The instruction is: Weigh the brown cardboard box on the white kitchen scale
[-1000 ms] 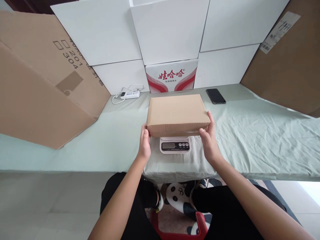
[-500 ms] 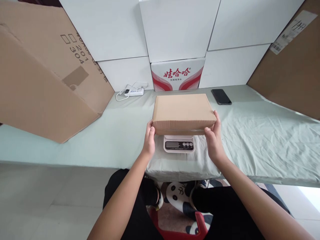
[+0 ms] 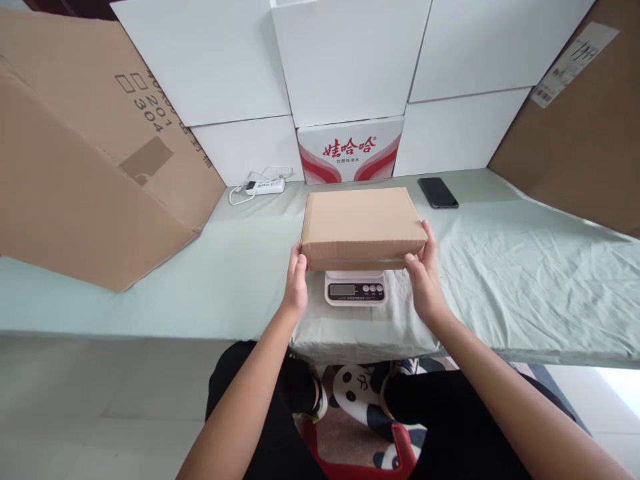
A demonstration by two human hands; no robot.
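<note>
Broadly, I see the tabletop (image 3: 500, 280), covered in a pale green cloth, running the full width of the view, with large brown cardboard sheets (image 3: 85, 173) leaning at its left and right ends and white panels (image 3: 350, 60) along its far edge. A red-and-white printed carton (image 3: 350, 152) stands at the middle of that far edge.

As I judge it, the work is at the weighing stage: the cardboard box (image 3: 363, 223) sits flat over the kitchen scale (image 3: 356, 288) near the middle of the tabletop's near edge, covering the platform so only the display panel shows below it. I cannot read the display, and I cannot tell whether the box's full weight is on the scale, since both hands are on it.

My left hand (image 3: 296, 283) presses its fingertips against the box's near-left corner, the grip loose and mostly open. My right hand (image 3: 425, 280) cups the near-right corner, thumb on the top edge, fingers curled around the side. Neither has let go.

Smaller things lie by the far edge: a black phone (image 3: 438, 193) towards the right, a white power strip (image 3: 265, 185) with its cord towards the left.
</note>
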